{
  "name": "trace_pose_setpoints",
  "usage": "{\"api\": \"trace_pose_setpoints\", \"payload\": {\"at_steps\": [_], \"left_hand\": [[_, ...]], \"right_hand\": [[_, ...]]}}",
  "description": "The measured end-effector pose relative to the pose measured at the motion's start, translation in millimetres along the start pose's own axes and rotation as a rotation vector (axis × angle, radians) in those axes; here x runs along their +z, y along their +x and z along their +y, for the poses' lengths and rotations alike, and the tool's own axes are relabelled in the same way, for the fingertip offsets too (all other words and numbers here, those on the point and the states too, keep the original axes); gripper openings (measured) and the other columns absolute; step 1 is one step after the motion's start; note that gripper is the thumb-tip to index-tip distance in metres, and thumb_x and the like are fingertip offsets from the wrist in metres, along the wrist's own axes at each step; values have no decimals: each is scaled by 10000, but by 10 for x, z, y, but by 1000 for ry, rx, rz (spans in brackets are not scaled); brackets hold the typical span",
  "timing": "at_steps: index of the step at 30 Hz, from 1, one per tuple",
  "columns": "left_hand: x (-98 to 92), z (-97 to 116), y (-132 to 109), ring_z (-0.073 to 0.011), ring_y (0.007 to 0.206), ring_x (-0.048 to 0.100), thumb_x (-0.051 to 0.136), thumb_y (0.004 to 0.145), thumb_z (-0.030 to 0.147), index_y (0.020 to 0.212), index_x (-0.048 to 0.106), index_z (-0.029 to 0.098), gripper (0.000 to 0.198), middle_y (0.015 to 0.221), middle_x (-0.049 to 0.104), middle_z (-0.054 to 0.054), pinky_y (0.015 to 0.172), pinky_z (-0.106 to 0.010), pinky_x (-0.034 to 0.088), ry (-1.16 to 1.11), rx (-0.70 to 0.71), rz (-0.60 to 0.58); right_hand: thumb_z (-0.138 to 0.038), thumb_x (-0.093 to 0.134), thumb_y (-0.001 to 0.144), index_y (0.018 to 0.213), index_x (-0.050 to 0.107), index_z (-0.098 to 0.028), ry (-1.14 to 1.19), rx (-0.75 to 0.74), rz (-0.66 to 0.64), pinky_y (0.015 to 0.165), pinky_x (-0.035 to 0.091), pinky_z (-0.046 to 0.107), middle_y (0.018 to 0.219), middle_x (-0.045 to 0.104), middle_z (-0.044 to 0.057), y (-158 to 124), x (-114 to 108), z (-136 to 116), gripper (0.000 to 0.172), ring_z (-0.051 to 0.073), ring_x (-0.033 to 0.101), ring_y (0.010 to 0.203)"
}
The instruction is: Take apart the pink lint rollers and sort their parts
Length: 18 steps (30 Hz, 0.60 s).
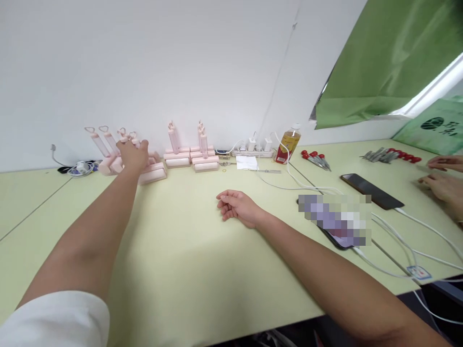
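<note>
Left hand [134,155] is at the leftmost cluster of pink rollers [153,173], near the desk's [181,270] back edge, left of its middle; fingers reach the handle tops, but we cannot tell whether they close on one. Right hand [237,207], loosely curled, holds nothing at the desk's middle. Progress: two further roller groups [206,164] stand handles-up along the back edge; we judge handling under way, remainder unclear. Container: capped bottle [288,144], back edge; fill level unclear behind its label.

At least six pink rollers [178,162], two phones [372,191], one drink bottle [288,145], one power strip [261,154]
</note>
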<state>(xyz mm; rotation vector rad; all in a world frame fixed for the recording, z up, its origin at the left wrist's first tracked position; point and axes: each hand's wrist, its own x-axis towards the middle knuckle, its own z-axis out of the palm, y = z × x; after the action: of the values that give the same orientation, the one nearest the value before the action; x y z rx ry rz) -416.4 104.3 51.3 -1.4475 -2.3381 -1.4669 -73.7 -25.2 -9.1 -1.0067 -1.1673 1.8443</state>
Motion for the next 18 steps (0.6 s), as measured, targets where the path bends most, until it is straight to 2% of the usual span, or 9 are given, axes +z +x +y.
{"api": "trace_pose_setpoints", "payload": {"at_steps": [4,7,12,14,16,18], "left_hand": [[-97,136,-486,-364,1312,449,505,894,470,1253,488,60,546,1382,361,-234,1155,-475,321,5,29,87],[-176,266,-802,-383,1334,422,515,875,486,1298,483,57,603,1413,332,-243,1172,-495,285,17,63,28],[-279,435,-1058,-380,1325,429,516,859,497,1281,525,50,614,1406,340,-246,1167,-475,292,-31,56,-86],[-283,470,-1128,-377,1319,432,510,862,505,1276,542,53,614,1380,355,-241,1170,-464,286,-68,44,-96],[-258,506,-1238,-366,1327,422,509,866,513,1281,554,83,600,1369,362,-219,1174,-458,282,-126,60,-86],[-206,567,-1402,-344,1337,409,509,872,517,1308,546,119,592,1373,358,-194,1173,-452,285,-211,99,-72]], "right_hand": [[-206,634,850,857,623,-163,-70,-36,-1,479,573,248,744,634,19,74,19,43,45,103,594,559],[-194,648,836,838,613,-164,-133,-88,-10,501,574,229,749,630,17,101,37,74,46,96,599,575],[-167,603,847,836,597,-155,-215,-117,-19,493,554,213,756,618,21,119,60,92,17,94,600,575],[-170,612,835,846,595,-152,-238,-121,-31,501,556,228,774,613,29,132,60,90,28,99,598,580],[-194,646,814,913,598,-153,-252,-127,-32,520,564,242,857,621,52,137,58,93,117,107,600,620],[-249,698,784,1084,588,-164,-297,-161,-18,544,570,257,1058,619,105,127,58,103,330,131,615,724]]}}
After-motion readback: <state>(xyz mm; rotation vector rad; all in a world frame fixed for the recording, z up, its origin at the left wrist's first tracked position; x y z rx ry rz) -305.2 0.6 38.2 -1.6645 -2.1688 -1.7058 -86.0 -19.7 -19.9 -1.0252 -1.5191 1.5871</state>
